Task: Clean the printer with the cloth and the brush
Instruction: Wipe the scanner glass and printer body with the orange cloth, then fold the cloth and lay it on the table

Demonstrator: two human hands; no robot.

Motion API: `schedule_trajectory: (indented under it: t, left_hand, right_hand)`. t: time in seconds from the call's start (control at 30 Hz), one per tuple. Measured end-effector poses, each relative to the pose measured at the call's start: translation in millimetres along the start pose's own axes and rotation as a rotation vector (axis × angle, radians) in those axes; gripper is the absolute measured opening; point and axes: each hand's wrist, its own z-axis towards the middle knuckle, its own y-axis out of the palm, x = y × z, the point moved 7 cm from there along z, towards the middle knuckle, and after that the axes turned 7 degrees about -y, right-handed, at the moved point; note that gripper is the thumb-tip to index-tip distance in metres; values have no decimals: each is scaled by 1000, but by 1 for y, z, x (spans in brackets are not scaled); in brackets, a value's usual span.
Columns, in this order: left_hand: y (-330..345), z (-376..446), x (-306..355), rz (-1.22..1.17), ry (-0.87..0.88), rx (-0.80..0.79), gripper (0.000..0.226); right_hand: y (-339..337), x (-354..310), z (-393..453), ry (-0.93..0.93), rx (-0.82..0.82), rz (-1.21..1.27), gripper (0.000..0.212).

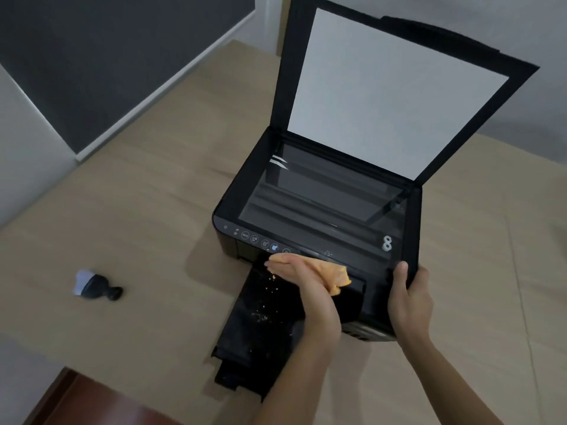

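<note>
Printer (322, 210) sits toward the right side of a tan table (138, 210), scanner lid (395, 90) propped wide open behind it and the output tray (260, 326) pulled out at its front, toward the camera. Left hand (303, 280) is flat, fingers nearly straight, pressing an orange cloth (337, 276) against the printer's front edge just below the button strip (254, 237). Right hand (408, 299) is curled around the printer's front right corner, thumb on top, bracing it.

My worries from here: the tray has pale crumbs and dust on it, and a careless sweep of the cloth could shove that grit back into the paper slot instead of off the tray. Pressing right under those buttons could also trigger one, and something there looks lit. That lid looks like it could drop if the body gets jolted.

Brush (95, 286) lies well to the left of the printer, untouched. Table surface has faint creases, like a covering. Behind the printer is a plain pale wall, with a dark panel (107, 56) off to the left.
</note>
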Motion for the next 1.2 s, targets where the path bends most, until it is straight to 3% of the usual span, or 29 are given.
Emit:
schedule_trajectory:
  t: [0.17, 0.3, 0.33, 0.47, 0.67, 0.73, 0.8, 0.87, 0.97, 1.03, 1.1, 1.2]
  left_hand:
    - [-50, 49, 64, -47, 159, 292, 84]
    - [-58, 67, 75, -198, -58, 119, 103]
    - [-55, 61, 73, -246, -84, 105, 99]
    - [-28, 18, 45, -258, -117, 22, 52]
    - [-48, -42, 46, -140, -222, -184, 48]
    - [-68, -52, 70, -111, -214, -220, 48]
    - [-87, -60, 100, 21, -125, -263, 52]
    - [-99, -67, 127, 210, -20, -329, 57]
    - [-105, -76, 161, 519, 77, -469, 52]
    - [-109, -77, 188, 709, 149, -547, 45]
    - [-116, -74, 220, 856, 255, -571, 40]
    - [-134, -57, 275, 1079, 440, -494, 35]
  right_hand:
    - [0, -4, -2, -28, -1, -8, 46]
    - [0, -7, -2, -16, 3, -20, 46]
    - [-1, -6, -2, -16, 1, -18, 47]
    - [0, -6, -2, -17, -3, -6, 48]
    - [-9, -16, -5, 46, -184, -2, 61]
    - [-24, -38, -13, -95, -81, -191, 69]
    - [-27, -91, -45, -394, 44, -179, 61]
    - [-3, -141, -85, -519, -103, 18, 43]
    - [70, -195, -131, -325, -649, 356, 48]
    - [109, -223, -146, -204, -885, 487, 52]
    - [132, -250, -147, -245, -944, 543, 39]
    - [153, -282, -142, -387, -886, 506, 18]
